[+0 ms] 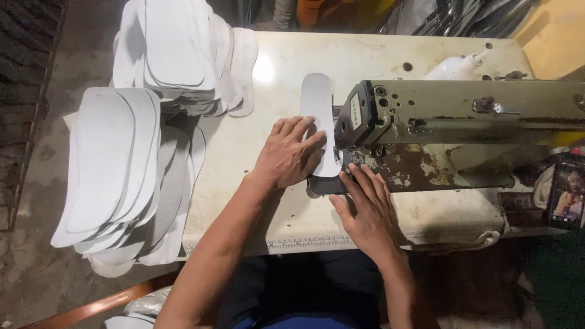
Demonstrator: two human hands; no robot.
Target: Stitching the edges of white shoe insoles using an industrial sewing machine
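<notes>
one white sole-shaped piece is laid flat on the cream sewing table, its near end pushed under the head of the sewing machine beside the needle area. it is pressed down by the left hand, whose fingers are spread flat and unclenched across the piece, nothing being gripped. the right hand is placed just beside it at the near edge of the piece, fingers extended and loose, the fingertips resting by the dark plate under the machine head; nothing is clasped there either. the machine's bed is seen to be worn and rust-stained. two tall stacks of similar white cut pieces are piled to the left: one at the far corner of the table, another overhanging its left edge. a white squeeze bottle is lying behind the machine. a phone with a lit screen is propped at the far right.
</notes>
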